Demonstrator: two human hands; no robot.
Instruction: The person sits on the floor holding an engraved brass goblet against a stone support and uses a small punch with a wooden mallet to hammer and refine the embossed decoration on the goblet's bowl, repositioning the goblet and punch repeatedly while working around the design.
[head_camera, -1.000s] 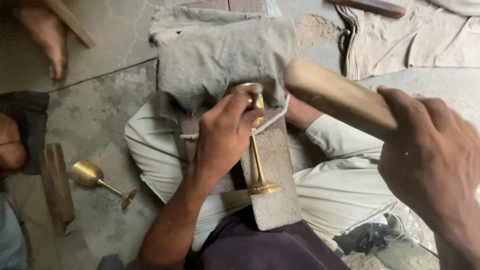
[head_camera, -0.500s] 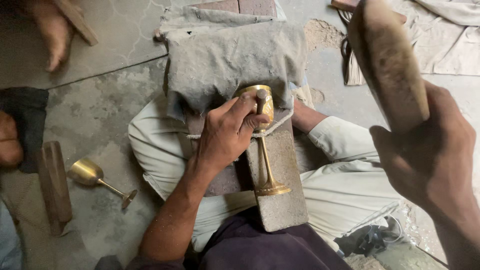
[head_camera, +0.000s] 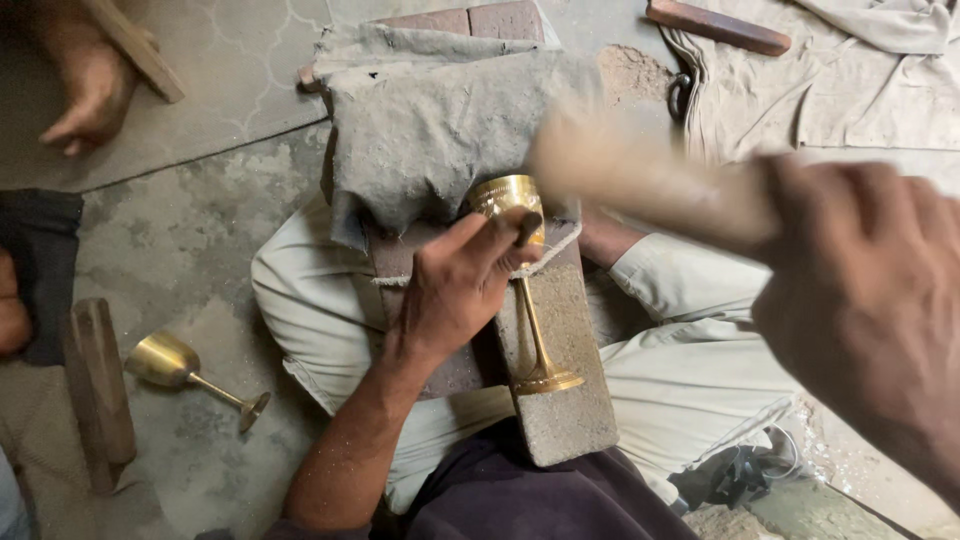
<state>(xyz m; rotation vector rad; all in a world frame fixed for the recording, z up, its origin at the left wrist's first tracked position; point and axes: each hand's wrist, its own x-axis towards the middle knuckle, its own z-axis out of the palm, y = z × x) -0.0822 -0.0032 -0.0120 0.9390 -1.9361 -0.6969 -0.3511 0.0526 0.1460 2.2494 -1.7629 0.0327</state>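
Note:
My left hand (head_camera: 455, 290) grips the bowl of a brass goblet (head_camera: 521, 262) that lies on its side, its stem and foot along a grey stone block (head_camera: 565, 390) on my lap. The bowl rests against a grey cloth-covered pad (head_camera: 430, 140). My right hand (head_camera: 865, 300) is closed around a thick wooden mallet (head_camera: 640, 175), blurred by motion, just right of and above the goblet's bowl.
A second brass goblet (head_camera: 185, 370) lies on the concrete floor at left beside a wooden block (head_camera: 98, 385). Another person's foot (head_camera: 85, 85) is at top left, a wooden stick (head_camera: 718, 27) and beige cloth (head_camera: 830, 80) at top right.
The mallet was raised upright half a second ago; it has now swung down and leftward toward the goblet's bowl. My left hand keeps the goblet in place.

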